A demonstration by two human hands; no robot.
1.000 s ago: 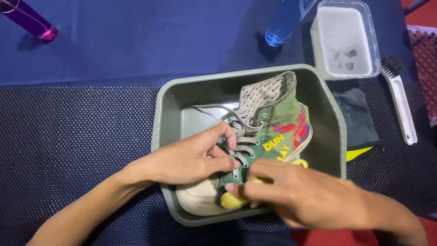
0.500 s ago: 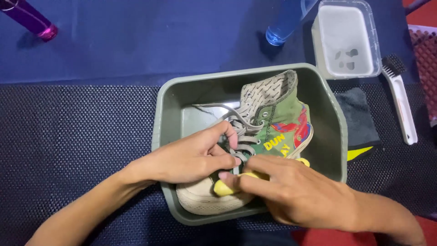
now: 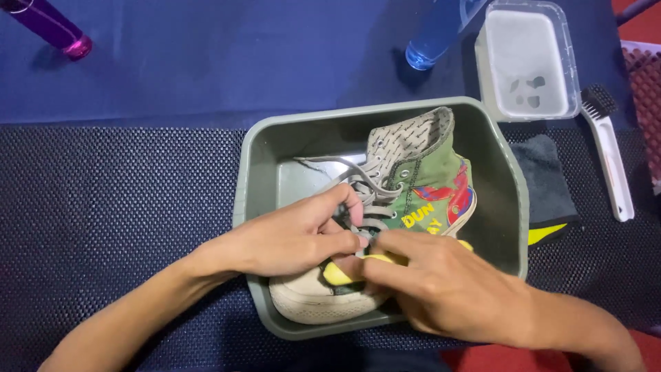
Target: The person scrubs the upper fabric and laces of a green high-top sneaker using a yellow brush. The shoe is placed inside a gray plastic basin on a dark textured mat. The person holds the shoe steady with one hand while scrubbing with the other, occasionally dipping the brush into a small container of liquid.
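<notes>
A green high-top sneaker [image 3: 420, 179] with grey laces, red and blue patches and a cream toe cap lies on its side in a grey-green plastic tub [image 3: 265, 158]. My left hand [image 3: 289, 238] grips the shoe at the laces, over the tongue. My right hand [image 3: 441, 286] presses a yellow sponge [image 3: 337, 272] against the front of the shoe, just behind the toe cap; most of the sponge is hidden under my fingers.
A white-handled brush [image 3: 609, 155] and a dark cloth with a yellow edge [image 3: 547, 189] lie right of the tub. A clear rectangular container [image 3: 527, 62], a blue bottle [image 3: 430, 41] and a purple bottle [image 3: 55, 27] stand on the blue cloth behind. A black textured mat covers the table.
My right hand has slid the yellow sponge leftward and slightly up along the shoe toward the laces. My left hand stays on the laces.
</notes>
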